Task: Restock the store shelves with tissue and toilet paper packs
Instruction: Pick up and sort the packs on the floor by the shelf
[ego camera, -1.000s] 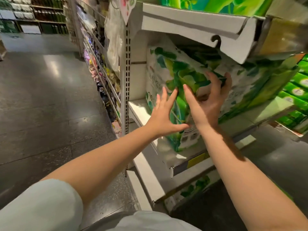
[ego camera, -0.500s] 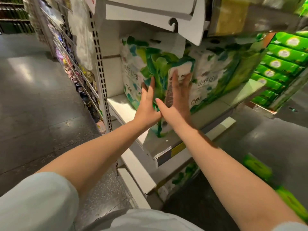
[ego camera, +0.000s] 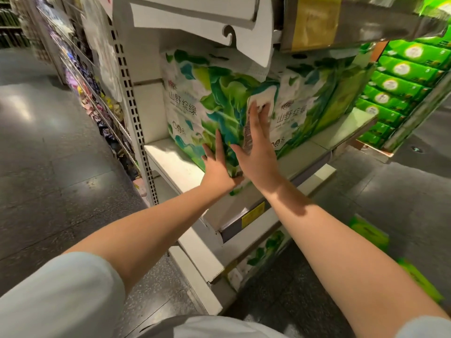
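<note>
Pale blue sleeves at bottom edge, both bare forearms reaching forward. Left hand (ego camera: 218, 164) flat, fingers straight, pressing lower front corner of green-and-white tissue pack (ego camera: 210, 106). Right hand (ego camera: 258, 147) flat, fingers spread, pressing same pack's right edge. Pack stands upright on white shelf (ego camera: 170, 162), touching second matching pack (ego camera: 302, 103) at right. Beyond, stacked bright green packs (ego camera: 402, 74).

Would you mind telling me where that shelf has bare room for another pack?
Bare shelf board shows left of the pack, toward the slotted upright, and on the right end beyond the second pack. The middle is crowded: both packs, left hand, right hand.
</note>
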